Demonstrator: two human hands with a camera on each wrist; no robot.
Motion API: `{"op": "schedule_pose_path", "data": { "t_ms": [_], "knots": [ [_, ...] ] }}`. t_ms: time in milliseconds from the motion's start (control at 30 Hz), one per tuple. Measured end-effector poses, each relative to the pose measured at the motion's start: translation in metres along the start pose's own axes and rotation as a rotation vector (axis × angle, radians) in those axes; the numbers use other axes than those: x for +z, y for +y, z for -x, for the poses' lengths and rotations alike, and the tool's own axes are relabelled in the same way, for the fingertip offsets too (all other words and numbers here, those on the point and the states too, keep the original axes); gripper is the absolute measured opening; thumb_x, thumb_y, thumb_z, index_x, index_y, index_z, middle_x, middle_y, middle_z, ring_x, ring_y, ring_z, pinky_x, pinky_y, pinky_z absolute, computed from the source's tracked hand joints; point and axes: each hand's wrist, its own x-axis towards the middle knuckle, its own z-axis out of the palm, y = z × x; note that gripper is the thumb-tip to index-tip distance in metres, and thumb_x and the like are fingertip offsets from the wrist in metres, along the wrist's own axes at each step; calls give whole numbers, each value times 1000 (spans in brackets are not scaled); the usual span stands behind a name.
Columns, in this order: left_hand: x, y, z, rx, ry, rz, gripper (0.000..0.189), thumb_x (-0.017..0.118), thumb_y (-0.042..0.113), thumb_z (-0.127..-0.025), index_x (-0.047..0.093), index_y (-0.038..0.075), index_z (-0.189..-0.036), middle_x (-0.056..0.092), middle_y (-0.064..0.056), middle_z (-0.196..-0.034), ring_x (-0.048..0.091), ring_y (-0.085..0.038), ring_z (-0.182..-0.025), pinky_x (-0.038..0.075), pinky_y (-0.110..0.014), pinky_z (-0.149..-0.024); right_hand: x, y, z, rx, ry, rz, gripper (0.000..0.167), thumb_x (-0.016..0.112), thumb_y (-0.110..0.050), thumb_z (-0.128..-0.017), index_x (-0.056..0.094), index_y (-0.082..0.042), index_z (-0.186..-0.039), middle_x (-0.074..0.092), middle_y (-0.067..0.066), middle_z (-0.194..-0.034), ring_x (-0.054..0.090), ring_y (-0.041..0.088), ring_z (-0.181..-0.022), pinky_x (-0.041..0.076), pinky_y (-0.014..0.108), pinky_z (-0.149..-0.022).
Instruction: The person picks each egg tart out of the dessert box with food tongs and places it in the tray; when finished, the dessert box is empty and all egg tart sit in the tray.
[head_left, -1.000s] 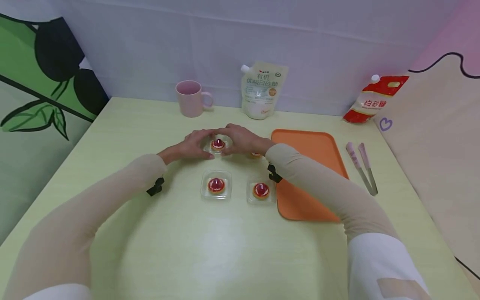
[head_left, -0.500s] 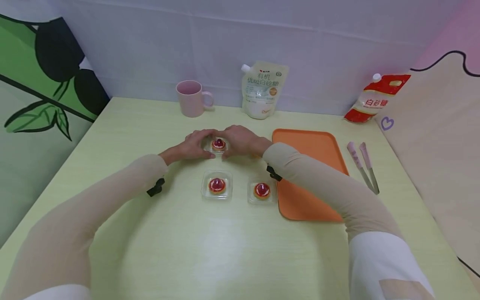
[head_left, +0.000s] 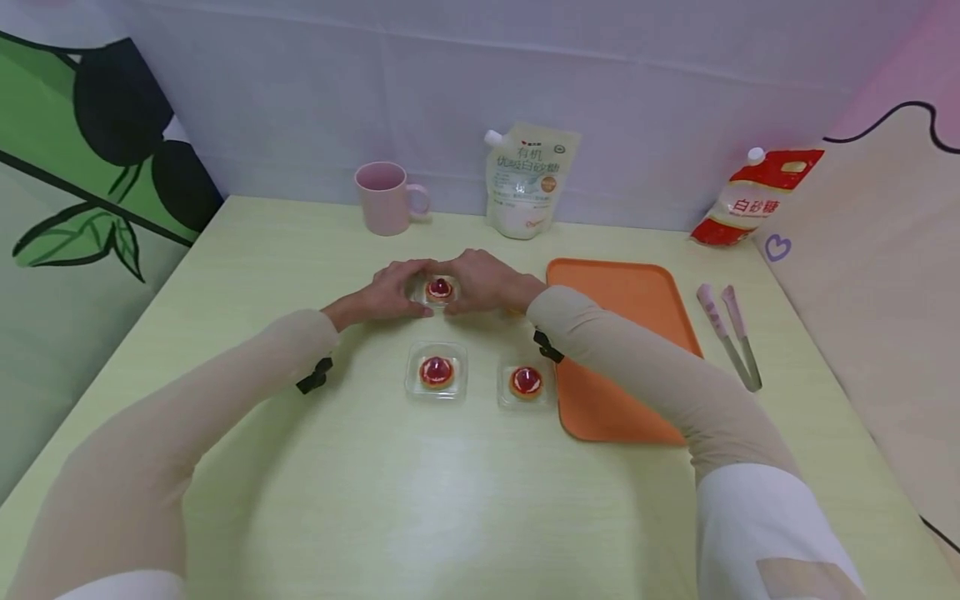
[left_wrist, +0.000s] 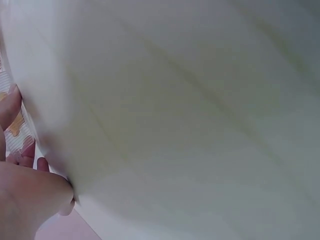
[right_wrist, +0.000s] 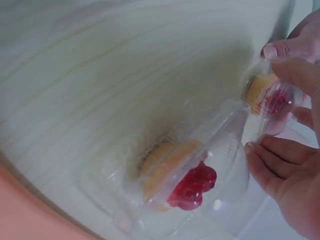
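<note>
A small tart with a glossy red topping (head_left: 439, 289) sits in a clear plastic box towards the back of the table. From its left side my left hand (head_left: 390, 292) grips the box between thumb and fingers; my right hand (head_left: 487, 283) does the same from the right. In the right wrist view, both hands meet around this boxed tart (right_wrist: 272, 95). Nearer that camera is another boxed tart (right_wrist: 192, 187) with its lid standing raised; the right arm mostly hides it in the head view. Two more boxed tarts, front left (head_left: 437, 372) and front right (head_left: 526, 382), lie closer to me.
An orange tray (head_left: 615, 408) lies beneath my right forearm. Tongs (head_left: 738, 342) are to its right. Along the back stand a pink mug (head_left: 385, 200), a pale sugar pouch (head_left: 528, 183) and a red-and-white sugar pouch (head_left: 750, 200) leaning by the wall.
Both hands stay around the same box. My right wrist has shifted slightly and covers more of the tart beneath it. The other things have not moved.
</note>
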Motion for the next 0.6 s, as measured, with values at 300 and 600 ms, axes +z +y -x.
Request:
{"op": "schedule_pose_path", "data": {
  "t_ms": [300,600],
  "knots": [
    [1,-3,-2,5,1,-3,84,80,15,-84,34,6,-154,50,-20,-142,33,-40,-142,12,-62,-118,-11,9,-1,32,-8,-166,67,76,-37,-86,51,-20,-146,64,10,-134,61,26,-121,46,41,-103],
    [0,-1,0,-15,-2,5,89,80,16,-84,29,7,-157,50,-18,-143,33,-38,-141,11,-62,-118,-15,17,-8,115,-87,-321,70,82,-39,-81,45,-20,-138,58,17,-136,56,31,-124,45,46,-104]
  ]
}}
